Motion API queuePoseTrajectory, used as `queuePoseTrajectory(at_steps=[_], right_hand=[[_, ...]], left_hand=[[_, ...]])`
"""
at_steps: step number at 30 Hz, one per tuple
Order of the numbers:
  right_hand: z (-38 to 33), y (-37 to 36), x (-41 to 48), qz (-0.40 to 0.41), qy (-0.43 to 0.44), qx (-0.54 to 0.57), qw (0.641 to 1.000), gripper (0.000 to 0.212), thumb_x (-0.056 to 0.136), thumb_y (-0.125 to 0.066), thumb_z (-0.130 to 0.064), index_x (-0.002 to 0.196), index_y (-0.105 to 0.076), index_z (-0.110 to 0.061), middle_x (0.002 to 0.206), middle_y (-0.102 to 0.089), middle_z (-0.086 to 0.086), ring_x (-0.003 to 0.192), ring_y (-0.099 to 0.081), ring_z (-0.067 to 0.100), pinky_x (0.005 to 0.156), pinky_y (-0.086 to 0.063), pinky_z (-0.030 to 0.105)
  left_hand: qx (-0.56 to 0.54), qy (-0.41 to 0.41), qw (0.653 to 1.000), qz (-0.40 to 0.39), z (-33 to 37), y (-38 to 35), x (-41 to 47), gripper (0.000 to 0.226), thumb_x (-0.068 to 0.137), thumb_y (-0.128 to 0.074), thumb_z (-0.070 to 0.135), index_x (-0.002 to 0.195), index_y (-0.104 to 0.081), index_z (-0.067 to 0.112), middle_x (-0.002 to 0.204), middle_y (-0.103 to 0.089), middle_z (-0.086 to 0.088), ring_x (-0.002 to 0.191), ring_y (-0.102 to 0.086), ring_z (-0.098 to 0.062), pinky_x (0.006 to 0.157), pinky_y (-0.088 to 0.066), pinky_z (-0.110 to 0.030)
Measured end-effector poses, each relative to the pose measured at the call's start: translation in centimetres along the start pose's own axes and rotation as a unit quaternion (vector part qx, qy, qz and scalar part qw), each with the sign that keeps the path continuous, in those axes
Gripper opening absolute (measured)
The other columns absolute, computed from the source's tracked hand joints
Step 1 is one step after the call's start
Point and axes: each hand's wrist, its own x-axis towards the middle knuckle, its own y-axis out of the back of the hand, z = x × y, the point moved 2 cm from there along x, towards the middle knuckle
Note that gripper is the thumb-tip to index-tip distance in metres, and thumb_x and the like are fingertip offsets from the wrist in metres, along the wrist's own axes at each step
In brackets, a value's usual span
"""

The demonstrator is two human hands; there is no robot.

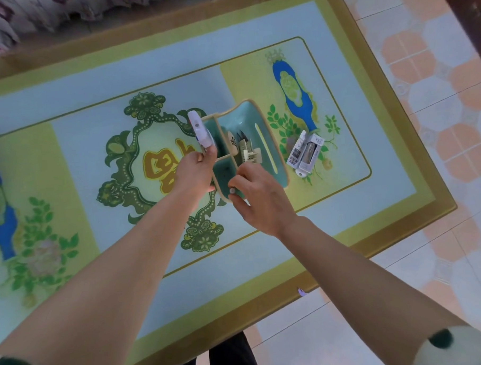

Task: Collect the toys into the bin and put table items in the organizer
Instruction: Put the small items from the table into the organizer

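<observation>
a teal organizer (270,142) with a cream rim is seen standing on the patterned desk (92,86), right of the big green ornament printed at the desk's middle. it is divided into compartments: a wide one on the far right side and narrower ones on the left. in the middle section a few small things are held upright, among them a pale oval piece with a dark mark (232,144), dark pointed tools (241,135) and a cream clip (251,155); what they are exactly cannot be told.

the left hand (194,170) is raised at the organizer's left edge, and its grip is closed on a white and lilac gadget (199,129), pinched at its lower end between thumb and fingers. the gadget is held tilted over the organizer's left rim, above the narrow left compartment.

the right hand (259,198) is placed at the near end of the organizer, its fingers curled over the near rim. whether anything is gripped there besides the rim cannot be told, as the fingertips are blurred.

just right of the organizer, apart from it, a small white box (305,152) with grey print is lying on the desk, over a printed flower.

a tiled floor (436,91) is seen beyond the desk's right edge
</observation>
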Motion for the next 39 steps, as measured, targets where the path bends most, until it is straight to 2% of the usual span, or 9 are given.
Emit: queuePoseTrajectory(at_steps=[6, 12, 16, 18, 21, 24, 29, 33, 39], right_hand=[[0.4, 0.2, -0.5, -0.022, 0.008, 0.004, 1.000, 0.025, 0.081, -0.062, -0.033, 0.085, -0.065, -0.008, 0.092, -0.055, 0.006, 0.084, -0.051, 0.024, 0.067, -0.046, 0.042], [1.4, 2.0, -0.6, 0.032, -0.019, 0.096, 0.995, 0.023, 0.084, -0.064, -0.026, 0.093, -0.067, -0.005, 0.093, -0.059, 0.007, 0.083, -0.056, 0.020, 0.073, -0.048, 0.030], [5.2, 3.7, -0.4, 0.133, -0.182, 0.124, 0.966, 0.013, 0.091, -0.055, -0.015, 0.094, -0.064, -0.006, 0.093, -0.059, 0.006, 0.080, -0.056, 0.017, 0.076, -0.048, 0.028], [8.2, 3.9, -0.4, 0.145, -0.292, 0.087, 0.941, 0.016, 0.092, -0.054, -0.015, 0.101, -0.061, -0.005, 0.102, -0.059, 0.010, 0.090, -0.058, 0.024, 0.077, -0.049, 0.034], [12.7, 3.0, -0.2, 0.050, -0.453, 0.025, 0.890, 0.036, 0.091, -0.056, -0.025, 0.120, -0.049, -0.004, 0.122, -0.050, 0.016, 0.110, -0.051, 0.032, 0.091, -0.046, 0.042], [15.1, 1.9, 0.4, -0.012, -0.535, 0.023, 0.844, 0.060, 0.089, -0.058, -0.034, 0.133, -0.035, -0.001, 0.132, -0.042, 0.020, 0.120, -0.044, 0.037, 0.095, -0.042, 0.045], [15.7, 0.3, 2.4, -0.021, -0.569, 0.008, 0.822, 0.077, 0.084, -0.064, -0.039, 0.138, -0.021, -0.005, 0.132, -0.039, 0.020, 0.121, -0.044, 0.037, 0.089, -0.045, 0.046], [15.8, -0.1, 3.0, -0.022, -0.595, -0.004, 0.803, 0.084, 0.078, -0.074, -0.023, 0.139, -0.017, -0.010, 0.130, -0.038, 0.018, 0.117, -0.049, 0.038, 0.083, -0.046, 0.043], [16.1, -0.1, 2.5, -0.023, -0.594, 0.002, 0.804, 0.072, 0.077, -0.066, -0.003, 0.135, -0.024, -0.005, 0.130, -0.041, 0.021, 0.118, -0.047, 0.041, 0.091, -0.048, 0.048]], left_hand=[[-0.018, -0.002, 1.000, -0.003, -0.4, -0.2, 0.2, 0.037, 0.093, -0.046, 0.056, 0.081, -0.054, 0.022, 0.102, -0.066, -0.011, 0.089, -0.071, -0.035, 0.080, -0.059, -0.050], [-0.040, 0.025, 0.999, 0.000, -0.9, -0.4, 0.8, 0.046, 0.094, -0.049, 0.049, 0.117, -0.055, 0.010, 0.119, -0.063, -0.011, 0.096, -0.068, -0.033, 0.077, -0.059, -0.044], [-0.053, 0.025, 0.998, -0.010, -1.1, -0.4, 1.2, 0.035, 0.096, -0.049, 0.043, 0.108, -0.054, 0.010, 0.113, -0.062, -0.010, 0.096, -0.067, -0.031, 0.066, -0.058, -0.033], [-0.055, 0.027, 0.998, -0.011, -1.2, -0.5, 1.4, 0.035, 0.096, -0.049, 0.044, 0.106, -0.053, 0.011, 0.110, -0.062, -0.010, 0.095, -0.067, -0.030, 0.066, -0.058, -0.033], [-0.044, 0.030, 0.999, -0.009, -1.4, -0.5, 1.8, 0.038, 0.094, -0.049, 0.048, 0.105, -0.053, 0.012, 0.110, -0.061, -0.010, 0.095, -0.067, -0.029, 0.060, -0.059, -0.029], [-0.041, 0.029, 0.999, -0.007, -1.6, -0.5, 2.1, 0.040, 0.093, -0.051, 0.050, 0.104, -0.054, 0.012, 0.113, -0.062, -0.011, 0.098, -0.067, -0.030, 0.060, -0.059, -0.031], [-0.037, 0.025, 0.999, -0.008, -1.8, -0.5, 2.3, 0.045, 0.093, -0.051, 0.050, 0.110, -0.056, 0.009, 0.118, -0.062, -0.015, 0.103, -0.065, -0.030, 0.054, -0.058, -0.023], [-0.040, 0.020, 0.999, -0.014, -1.9, -0.4, 2.4, 0.046, 0.093, -0.051, 0.049, 0.114, -0.057, 0.008, 0.119, -0.061, -0.013, 0.105, -0.064, -0.029, 0.051, -0.056, -0.019], [-0.037, 0.017, 0.999, -0.015, -1.8, -0.3, 2.3, 0.041, 0.094, -0.050, 0.047, 0.111, -0.057, 0.010, 0.119, -0.061, -0.012, 0.107, -0.063, -0.029, 0.053, -0.055, -0.020]])
